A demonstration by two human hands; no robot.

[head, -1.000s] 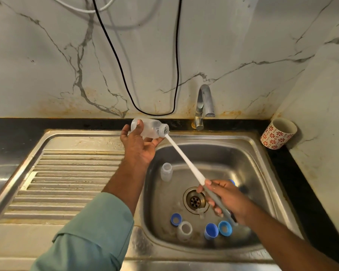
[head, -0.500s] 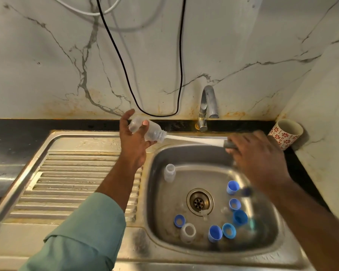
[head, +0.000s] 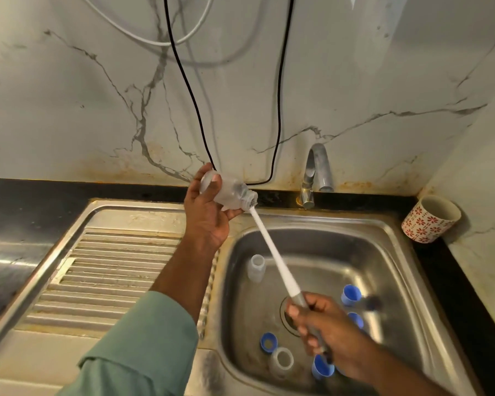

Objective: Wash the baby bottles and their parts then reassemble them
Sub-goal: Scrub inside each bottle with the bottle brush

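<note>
My left hand (head: 205, 215) grips a clear baby bottle (head: 229, 192) tilted on its side above the sink's back-left corner, mouth facing right and down. A white bottle brush (head: 272, 252) runs from that mouth down to my right hand (head: 323, 330), which grips its grey handle over the drain. The brush head is inside the bottle. In the sink basin (head: 383, 252) stand a second clear bottle (head: 256, 267), a clear ring (head: 282, 361) and several blue caps (head: 350, 294).
A steel tap (head: 316, 172) rises behind the basin. The ribbed drainboard (head: 112, 270) lies to the left. A red-flowered cup (head: 429, 218) sits on the black counter at the right corner. Black and white cables (head: 189, 90) hang down the marble wall.
My right hand swung the brush handle from the back right near the tap down toward me over the drain. The bottle's mouth tipped downward with it. The left hand stayed in place.
</note>
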